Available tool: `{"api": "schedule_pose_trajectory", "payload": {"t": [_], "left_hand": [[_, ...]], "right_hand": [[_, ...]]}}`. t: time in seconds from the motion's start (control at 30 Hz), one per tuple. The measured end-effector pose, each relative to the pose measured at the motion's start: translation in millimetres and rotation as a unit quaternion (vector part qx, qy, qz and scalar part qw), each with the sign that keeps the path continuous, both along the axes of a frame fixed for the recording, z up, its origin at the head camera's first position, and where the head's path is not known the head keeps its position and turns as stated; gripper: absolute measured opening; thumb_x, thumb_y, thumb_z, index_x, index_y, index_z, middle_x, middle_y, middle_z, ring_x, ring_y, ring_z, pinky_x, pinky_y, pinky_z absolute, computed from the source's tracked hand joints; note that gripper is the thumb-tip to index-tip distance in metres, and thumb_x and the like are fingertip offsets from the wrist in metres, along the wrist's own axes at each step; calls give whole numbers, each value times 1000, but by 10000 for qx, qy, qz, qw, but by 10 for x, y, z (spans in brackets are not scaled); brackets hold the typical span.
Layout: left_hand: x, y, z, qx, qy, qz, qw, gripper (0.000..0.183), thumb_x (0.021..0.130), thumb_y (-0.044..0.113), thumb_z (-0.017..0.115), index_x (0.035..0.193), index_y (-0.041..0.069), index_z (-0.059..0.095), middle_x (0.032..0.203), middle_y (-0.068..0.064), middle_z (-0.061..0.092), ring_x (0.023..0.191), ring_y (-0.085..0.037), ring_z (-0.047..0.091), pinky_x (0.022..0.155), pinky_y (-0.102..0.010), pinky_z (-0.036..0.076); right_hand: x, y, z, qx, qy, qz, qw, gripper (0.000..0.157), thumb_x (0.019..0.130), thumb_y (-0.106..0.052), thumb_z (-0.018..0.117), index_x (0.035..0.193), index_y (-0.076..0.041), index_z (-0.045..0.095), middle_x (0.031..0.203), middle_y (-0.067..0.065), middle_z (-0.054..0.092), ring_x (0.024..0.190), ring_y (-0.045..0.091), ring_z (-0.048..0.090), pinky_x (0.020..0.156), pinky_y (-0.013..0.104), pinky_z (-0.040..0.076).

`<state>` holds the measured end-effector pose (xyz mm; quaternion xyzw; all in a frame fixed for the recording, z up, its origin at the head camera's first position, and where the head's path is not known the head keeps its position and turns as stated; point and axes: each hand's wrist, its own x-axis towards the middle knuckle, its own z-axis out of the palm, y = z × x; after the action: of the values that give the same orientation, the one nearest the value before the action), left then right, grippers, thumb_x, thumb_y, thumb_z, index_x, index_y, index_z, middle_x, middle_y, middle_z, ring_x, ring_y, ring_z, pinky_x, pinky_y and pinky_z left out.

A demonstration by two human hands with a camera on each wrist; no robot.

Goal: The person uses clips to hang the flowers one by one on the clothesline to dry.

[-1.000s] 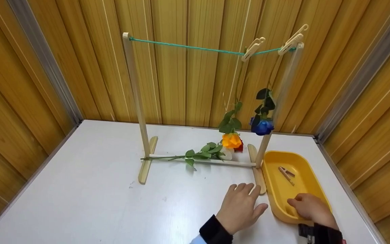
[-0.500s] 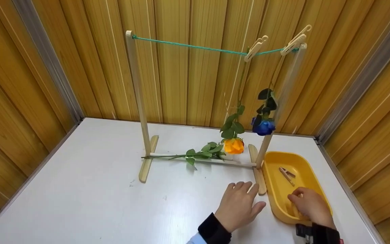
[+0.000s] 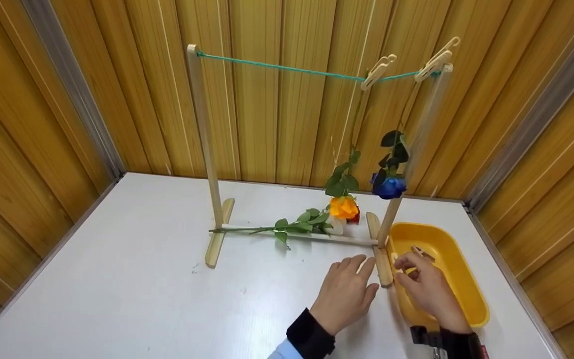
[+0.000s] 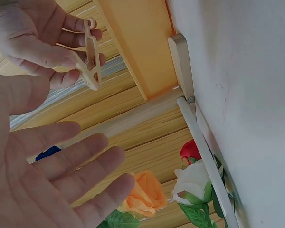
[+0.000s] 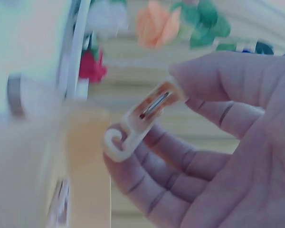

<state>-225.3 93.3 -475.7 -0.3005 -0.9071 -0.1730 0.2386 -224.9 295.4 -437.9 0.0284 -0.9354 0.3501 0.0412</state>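
My right hand (image 3: 429,291) is over the left side of the yellow tray (image 3: 477,299), pinching a pale clothespin (image 5: 152,111) with a hooked end between thumb and fingers. Just left of it, my left hand (image 3: 345,294) hovers above the table with its fingers extended, holding nothing. From the green line (image 3: 287,68), an orange rose (image 3: 343,208) and a blue rose (image 3: 389,187) hang head down, each under a pale clothespin. A white rose (image 4: 192,183) and a red rose (image 4: 190,151) lie low by the rack's bottom bar, partly hidden behind the orange one in the head view.
A wooden rack with a left post (image 3: 205,134) and a right post (image 3: 419,149) stands on the white table (image 3: 132,279). One foot (image 3: 383,269) lies against the tray. Another clothespin (image 3: 422,253) is in the tray. Wood-patterned walls (image 3: 257,124) enclose the table.
My right hand has picked up a clothespin from the tray's near end and moved it up and left. My left hand has shifted slightly left and away from me.
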Motion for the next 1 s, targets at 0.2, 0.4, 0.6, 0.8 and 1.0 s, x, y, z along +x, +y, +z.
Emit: {"api": "schedule_pose_trajectory", "payload": {"t": [0.2,0.4,0.6,0.8,1.0], "left_hand": [[-36,-34,-11,327,400,28,9987,48,95,29,74,138,11,61,136,-8,63,117,-21,64,91,-34,54],[-51,-56,-20,351,570,82,9977,40,92,25,78,129,14,67,126,-3,68,111,-18,66,88,-32,53],[-71,-77,-30,311,786,62,9964,16,90,21,80,105,18,74,102,5,69,92,-13,65,77,-26,49],[-86,-89,-26,386,877,77,9954,10,91,20,79,85,19,71,76,7,64,70,-12,61,61,-21,40],[-89,-80,-14,429,785,198,9958,19,95,24,76,78,17,68,68,7,61,64,-11,60,55,-21,38]], "right_hand": [[2,-216,-15,-457,-123,300,9984,19,93,-8,75,108,-5,63,102,6,69,83,18,62,73,24,52],[25,-293,-11,-627,152,859,9942,14,92,-4,76,102,-3,67,98,6,72,84,17,64,78,24,54],[34,-341,26,-938,-30,700,9931,10,94,-6,74,102,-3,69,98,7,73,87,18,65,79,21,54],[32,-408,45,-1211,50,118,9926,14,95,-12,76,105,-4,70,99,6,73,86,16,66,76,20,55],[19,-499,15,-1943,391,-294,9797,33,90,-8,80,117,1,63,106,14,72,79,13,65,64,22,54]]}}
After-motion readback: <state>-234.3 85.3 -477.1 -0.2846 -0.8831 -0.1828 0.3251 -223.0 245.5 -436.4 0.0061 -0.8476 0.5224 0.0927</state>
